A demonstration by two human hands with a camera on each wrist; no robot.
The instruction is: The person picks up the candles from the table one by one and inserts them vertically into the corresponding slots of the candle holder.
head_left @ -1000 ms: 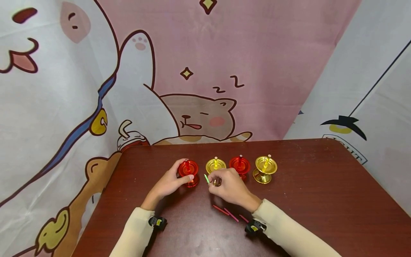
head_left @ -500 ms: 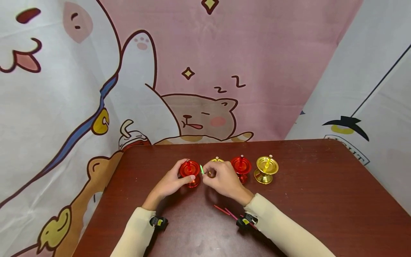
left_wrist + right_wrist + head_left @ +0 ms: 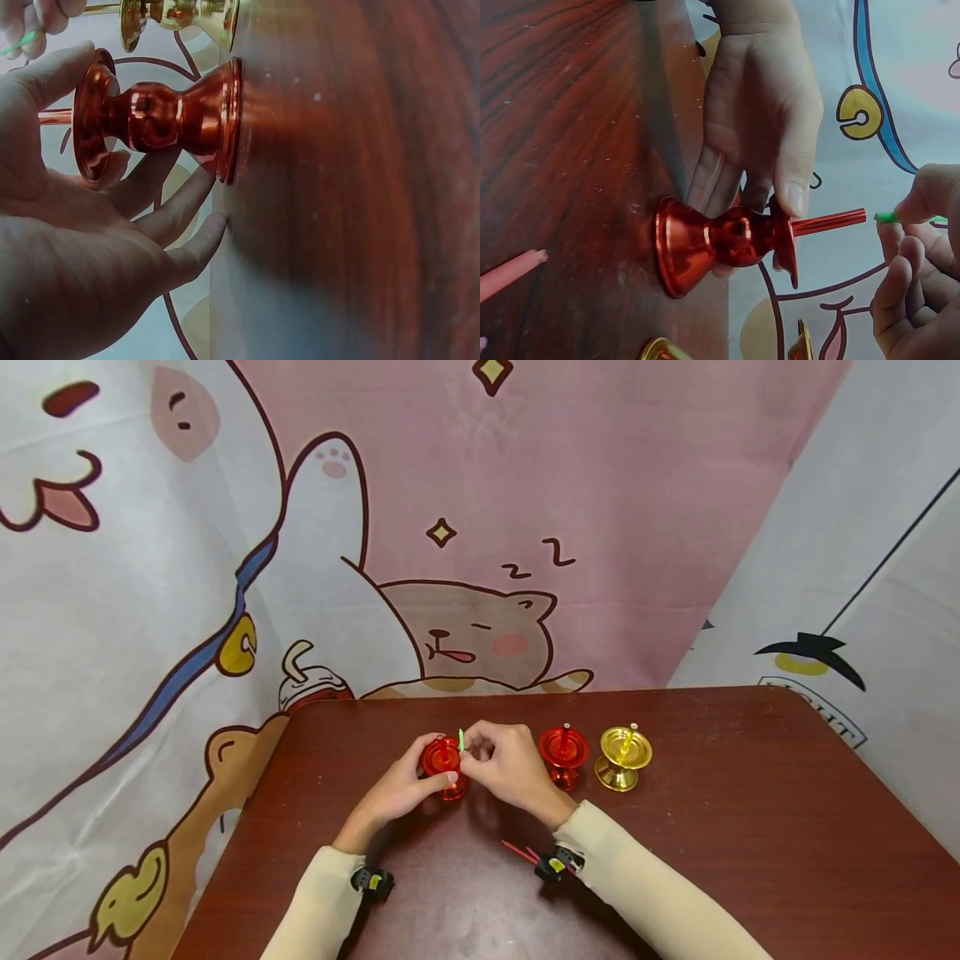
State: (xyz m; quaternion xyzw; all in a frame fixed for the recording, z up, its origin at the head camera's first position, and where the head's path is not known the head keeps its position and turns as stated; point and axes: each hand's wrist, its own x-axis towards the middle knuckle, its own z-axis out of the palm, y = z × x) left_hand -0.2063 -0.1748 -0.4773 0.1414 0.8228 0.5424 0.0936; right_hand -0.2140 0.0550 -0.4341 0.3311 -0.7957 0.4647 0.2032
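While the left hand (image 3: 401,787) curls thumb and fingers round a shiny red candle holder (image 3: 742,236) with a flared foot, bulbous stem and shallow dish, the right hand (image 3: 510,764) pinches a slim bright-green stick (image 3: 886,217), its end just beside the tip of the holder's upright tube (image 3: 829,223). That holder stands on a glossy red-brown wood-grain table (image 3: 720,827), which stretches leftward to its edge. Close by, a polished gold holder (image 3: 214,19) is hidden from the head view by the right hand; farther right stand a second red holder (image 3: 563,749) and another gold one (image 3: 622,756). Thin reddish sticks (image 3: 519,852) lie near the right wrist.
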